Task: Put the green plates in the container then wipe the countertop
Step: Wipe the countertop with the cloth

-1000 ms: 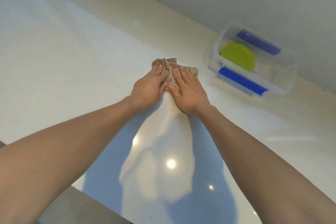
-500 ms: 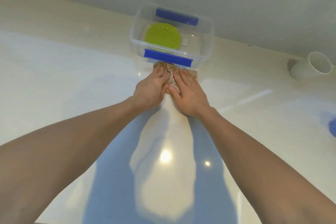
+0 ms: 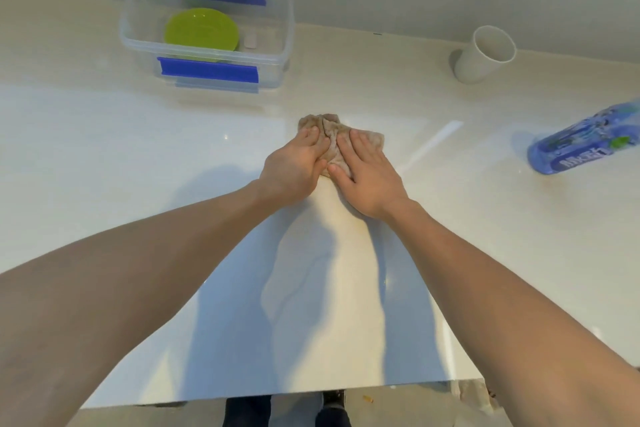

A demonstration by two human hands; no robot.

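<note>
Both hands flat on the cloth, that's the grip right now: left hand [image 3: 294, 168] and right hand [image 3: 369, 180] side by side, fingers straight and pressing down on a crumpled beige cloth [image 3: 337, 139], nothing pinched or curled round; the cloth lies bunched under the fingertips and pokes out on the far side of them, near the middle of the glossy pale surface [image 3: 104, 166]; off to the far left sits the clear plastic container [image 3: 284, 45] with blue clips on its near and far sides, close to the wall; inside it, toward its left end, the green plates [image 3: 202, 29] lie flat, though how many are stacked I cannot tell; far right stands a white cup [image 3: 483, 59], tilted in this wide view; at the right edge, a blue bottle [image 3: 585, 146] with a printed label, well apart from the hands; below the near edge of the surface, dark shoes [image 3: 332, 409] on the floor.
</note>
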